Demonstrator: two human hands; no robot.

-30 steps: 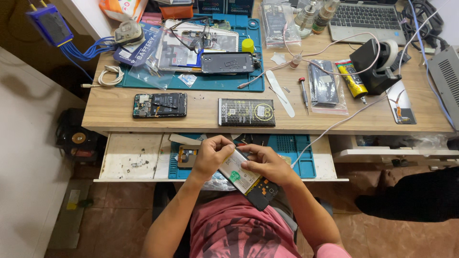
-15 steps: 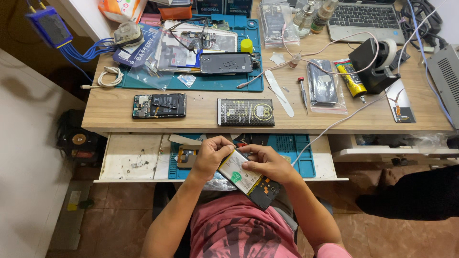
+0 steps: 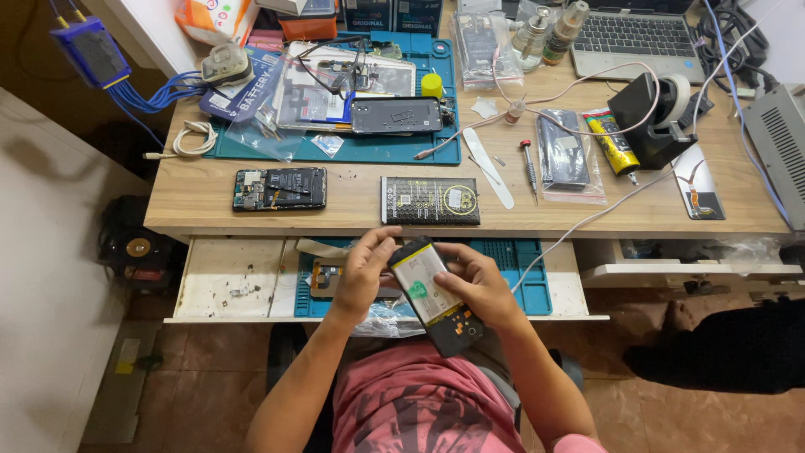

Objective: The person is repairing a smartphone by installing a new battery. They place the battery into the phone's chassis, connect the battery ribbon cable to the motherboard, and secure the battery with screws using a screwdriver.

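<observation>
Opened phone [image 3: 436, 295] held over the pulled-out drawer [image 3: 235, 281], above the lap — back cover off, battery showing. Left hand [image 3: 362, 273] curled around its upper left edge, fingers closed on it. Right hand [image 3: 476, 285] cups the right side, thumb on the battery.

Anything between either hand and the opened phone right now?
Nothing visible. Both the left hand and the right hand already grip the opened phone directly, held over the pulled-out drawer, the left at its top-left edge, the right along its right side.
</observation>
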